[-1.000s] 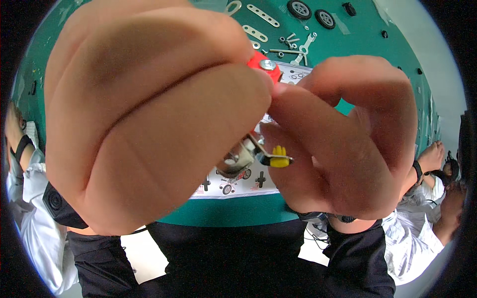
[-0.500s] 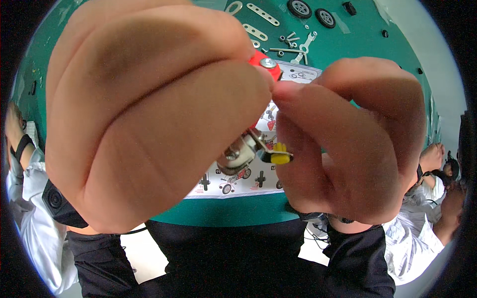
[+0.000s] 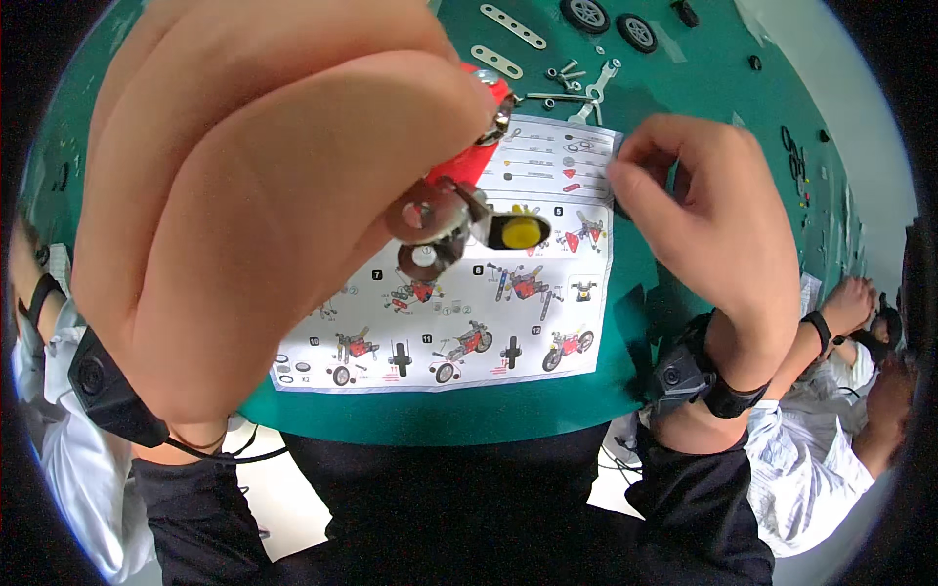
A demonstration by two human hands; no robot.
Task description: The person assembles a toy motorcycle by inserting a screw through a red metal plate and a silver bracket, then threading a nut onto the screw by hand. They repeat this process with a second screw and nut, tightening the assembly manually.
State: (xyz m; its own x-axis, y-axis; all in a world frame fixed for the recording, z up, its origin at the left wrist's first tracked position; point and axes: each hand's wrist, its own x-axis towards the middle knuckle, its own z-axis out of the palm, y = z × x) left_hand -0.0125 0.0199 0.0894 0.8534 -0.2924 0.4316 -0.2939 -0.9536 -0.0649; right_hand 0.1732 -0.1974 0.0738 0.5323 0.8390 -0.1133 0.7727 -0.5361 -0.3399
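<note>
My left hand point(image 3: 264, 195) fills the left side of the head view, its fingers closed on a partly built toy motorcycle point(image 3: 459, 166). Red plates, shiny metal brackets and a yellow-and-black end piece show on it; my fingers hide the rest. It is held up over a printed instruction sheet point(image 3: 547, 303) on the green table. My right hand point(image 3: 723, 225) is apart from the model, above the table beside the sheet's right edge. Its thumb and index finger are bent close together; whether anything is between them cannot be made out.
Perforated metal strips point(image 3: 513, 26), two black wheels point(image 3: 638, 33), loose screws point(image 3: 567, 73) and a small metal wrench point(image 3: 601, 90) lie at the far side. Black rings point(image 3: 791, 151) lie farther right. Another person's hand point(image 3: 852, 301) shows at the right, and others' sleeves line both sides.
My right hand has let go of the model and drawn back to the right. My left hand, with the model, has shifted up and left, uncovering more of the sheet.
</note>
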